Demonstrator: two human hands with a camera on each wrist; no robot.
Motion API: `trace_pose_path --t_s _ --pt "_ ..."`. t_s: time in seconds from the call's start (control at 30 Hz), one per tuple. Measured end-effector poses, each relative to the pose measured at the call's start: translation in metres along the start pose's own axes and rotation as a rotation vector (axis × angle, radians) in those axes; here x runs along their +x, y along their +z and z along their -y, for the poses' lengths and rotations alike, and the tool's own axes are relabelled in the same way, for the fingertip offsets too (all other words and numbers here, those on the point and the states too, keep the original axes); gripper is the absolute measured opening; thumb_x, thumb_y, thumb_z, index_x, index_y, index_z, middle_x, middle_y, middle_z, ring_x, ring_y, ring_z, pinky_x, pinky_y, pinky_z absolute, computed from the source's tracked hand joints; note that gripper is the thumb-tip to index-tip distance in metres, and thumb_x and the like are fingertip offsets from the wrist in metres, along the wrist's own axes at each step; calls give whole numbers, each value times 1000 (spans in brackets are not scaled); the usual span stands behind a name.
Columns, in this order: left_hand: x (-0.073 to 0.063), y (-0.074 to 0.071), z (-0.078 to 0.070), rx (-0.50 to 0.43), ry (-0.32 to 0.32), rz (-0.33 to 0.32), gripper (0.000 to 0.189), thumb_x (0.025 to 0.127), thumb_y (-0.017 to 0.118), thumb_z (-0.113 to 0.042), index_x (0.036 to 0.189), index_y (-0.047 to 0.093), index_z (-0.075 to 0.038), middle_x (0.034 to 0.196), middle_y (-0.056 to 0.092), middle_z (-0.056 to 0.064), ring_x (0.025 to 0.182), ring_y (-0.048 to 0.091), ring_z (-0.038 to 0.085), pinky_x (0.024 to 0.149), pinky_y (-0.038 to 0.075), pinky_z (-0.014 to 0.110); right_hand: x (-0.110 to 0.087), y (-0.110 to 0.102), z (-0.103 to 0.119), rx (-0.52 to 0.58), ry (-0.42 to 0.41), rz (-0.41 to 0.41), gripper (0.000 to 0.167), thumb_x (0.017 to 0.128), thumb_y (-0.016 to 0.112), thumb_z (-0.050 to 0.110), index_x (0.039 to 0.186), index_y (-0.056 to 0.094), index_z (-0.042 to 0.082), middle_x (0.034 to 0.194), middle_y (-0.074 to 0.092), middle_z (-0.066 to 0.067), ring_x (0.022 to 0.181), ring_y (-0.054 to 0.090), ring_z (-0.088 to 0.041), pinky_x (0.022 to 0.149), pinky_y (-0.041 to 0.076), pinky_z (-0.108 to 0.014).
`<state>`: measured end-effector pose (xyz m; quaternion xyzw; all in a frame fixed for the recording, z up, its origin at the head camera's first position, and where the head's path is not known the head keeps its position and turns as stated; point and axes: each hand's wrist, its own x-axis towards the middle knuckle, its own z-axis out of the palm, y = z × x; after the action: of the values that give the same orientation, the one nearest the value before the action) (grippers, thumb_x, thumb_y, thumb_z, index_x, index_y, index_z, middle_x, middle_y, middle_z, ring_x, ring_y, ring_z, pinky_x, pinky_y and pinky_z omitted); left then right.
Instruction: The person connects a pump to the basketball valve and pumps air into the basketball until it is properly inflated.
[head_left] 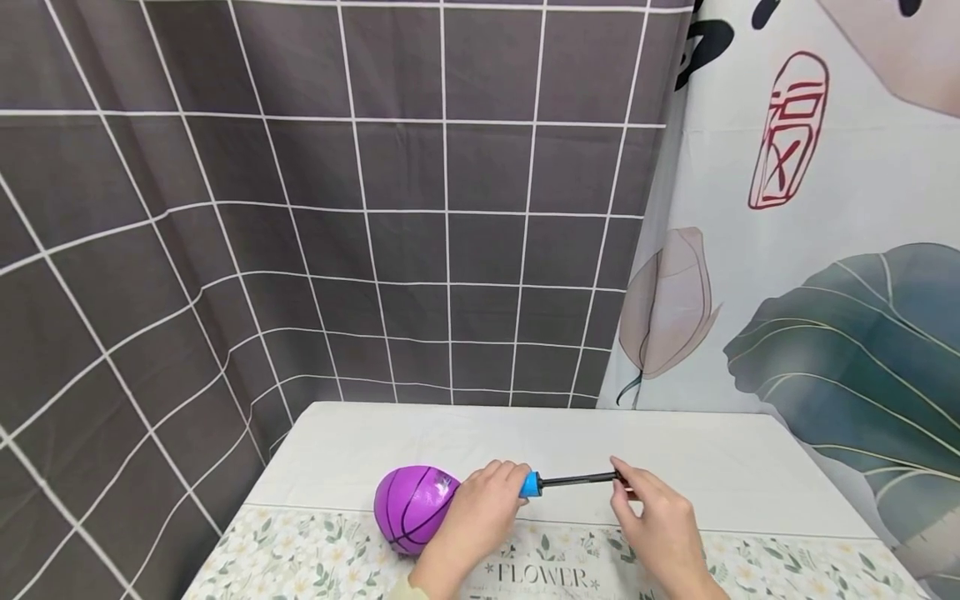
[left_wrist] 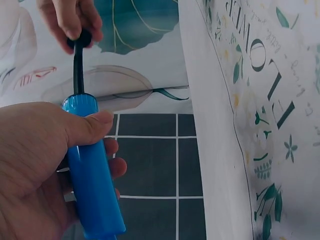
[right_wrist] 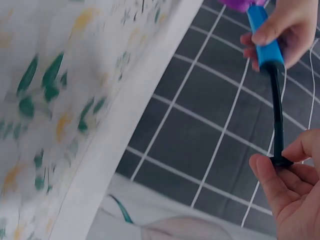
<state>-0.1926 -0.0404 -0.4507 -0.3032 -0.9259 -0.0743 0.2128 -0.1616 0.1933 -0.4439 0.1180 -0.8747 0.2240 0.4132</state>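
Note:
My left hand (head_left: 483, 508) grips the blue barrel of a hand pump (left_wrist: 95, 175), thumb on one side and fingers curled round the other. The pump's black rod (head_left: 577, 479) is drawn out to the right. At its end, my right hand (head_left: 656, 517) pinches the black handle (right_wrist: 281, 161) between thumb and fingers. A purple ball (head_left: 411, 508) with black lines, uneven in outline, sits just left of my left hand, at the pump's other end. The left hand hides where pump and ball come together.
Below the hands is a table with a white top (head_left: 390, 433) and a floral cloth (head_left: 300, 550) printed "FLOWER" along the near side. A dark grid curtain (head_left: 397, 250) hangs behind, and a white curtain with leaf prints (head_left: 720, 350) hangs at the right.

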Motion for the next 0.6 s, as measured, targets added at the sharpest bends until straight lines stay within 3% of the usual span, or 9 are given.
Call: trace_pose_path --t_s 0.27,0.43,0.6 --pt "1 -2 0 2 -3 -12 37 89 76 -25 121 65 -9 103 68 -2 94 63 12 81 56 24 0 -3 -4 -2 19 -20 36 74 75 -11 110 74 -2 91 76 -11 66 72 -18 58 56 -16" --pt "2 -3 -5 33 -1 -27 36 89 76 -25 120 65 -8 103 68 0 93 64 13 79 56 25 -2 9 9 7 -19 -41 34 75 74 -9 109 74 -3 89 76 -11 67 72 -15 60 58 -21" --pt "2 -1 -10 46 36 -51 35 88 77 -25 116 65 -7 101 68 0 91 63 13 77 56 25 -8 23 27 38 -56 -27 34 72 77 -10 106 74 -4 87 76 -9 66 70 -10 60 56 -14"
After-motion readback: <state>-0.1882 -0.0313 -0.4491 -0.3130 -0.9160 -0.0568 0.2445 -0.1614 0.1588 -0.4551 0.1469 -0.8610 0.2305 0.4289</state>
